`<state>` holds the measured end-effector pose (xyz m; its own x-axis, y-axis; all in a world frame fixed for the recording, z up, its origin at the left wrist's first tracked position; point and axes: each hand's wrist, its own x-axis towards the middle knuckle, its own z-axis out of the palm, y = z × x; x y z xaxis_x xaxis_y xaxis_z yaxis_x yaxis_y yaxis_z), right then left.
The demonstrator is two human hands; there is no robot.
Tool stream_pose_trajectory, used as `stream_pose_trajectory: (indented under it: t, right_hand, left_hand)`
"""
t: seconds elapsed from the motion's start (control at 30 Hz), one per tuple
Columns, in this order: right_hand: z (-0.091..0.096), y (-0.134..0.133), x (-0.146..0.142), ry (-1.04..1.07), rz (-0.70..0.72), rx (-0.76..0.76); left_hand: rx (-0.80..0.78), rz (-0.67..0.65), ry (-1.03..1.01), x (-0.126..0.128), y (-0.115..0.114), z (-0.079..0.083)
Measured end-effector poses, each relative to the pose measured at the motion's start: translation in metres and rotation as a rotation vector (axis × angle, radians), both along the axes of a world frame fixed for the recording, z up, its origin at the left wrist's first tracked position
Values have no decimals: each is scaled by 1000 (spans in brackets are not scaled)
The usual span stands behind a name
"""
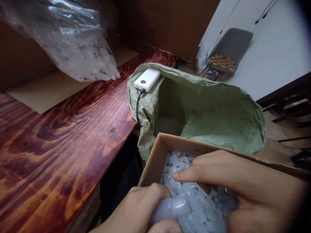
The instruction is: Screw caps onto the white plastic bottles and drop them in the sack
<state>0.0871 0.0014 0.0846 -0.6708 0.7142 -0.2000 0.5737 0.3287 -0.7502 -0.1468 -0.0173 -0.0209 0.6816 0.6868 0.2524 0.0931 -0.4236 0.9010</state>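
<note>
A cardboard box [151, 161] at the lower middle holds many small translucent plastic pieces [179, 161]. My left hand [148, 207] is closed around a larger, smooth, rounded translucent plastic piece [173, 208] above the box's near left side. Across from it, my right hand [225, 176] reaches over the loose pieces with its index finger stretched out and the thumb apart. Its other fingers are partly hidden underneath, and I see nothing held in it.
Behind the box gapes a green woven sack [218, 103], with a white power bank [147, 79] and black cable [137, 108] on its rim. A wood-grain table [73, 139] stands left, a clear bag of white tubes [80, 55] above it. A grey chair [230, 42] is farther back.
</note>
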Motion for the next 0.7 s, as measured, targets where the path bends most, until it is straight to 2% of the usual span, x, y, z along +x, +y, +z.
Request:
stream_pose_trajectory:
  t: [0.07, 0.17, 0.27, 0.37, 0.5, 0.6, 0.7]
  right_hand:
    - [2, -3, -1, 35, 25, -33]
    - [5, -8, -1, -19, 101, -48]
    - [8, -11, -2, -87, 59, -35]
    - [7, -16, -9, -159, 60, -80]
    - [-2, -22, -19, -260, 27, -8]
    - [-6, -24, -21, -282, -27, -27]
    - [-6, -28, -21, -273, -13, -19]
  left_hand:
    - [44, 10, -16, 0, -2, 2]
    - [26, 28, 98, -2, -6, 9]
    - [-72, -29, 211, -3, -8, 16]
    - [-124, -72, 218, -3, -8, 19]
    - [-125, -92, 222, -2, -10, 18]
    - [-124, -77, 238, -2, -12, 20]
    - [-129, -77, 247, -1, -12, 22]
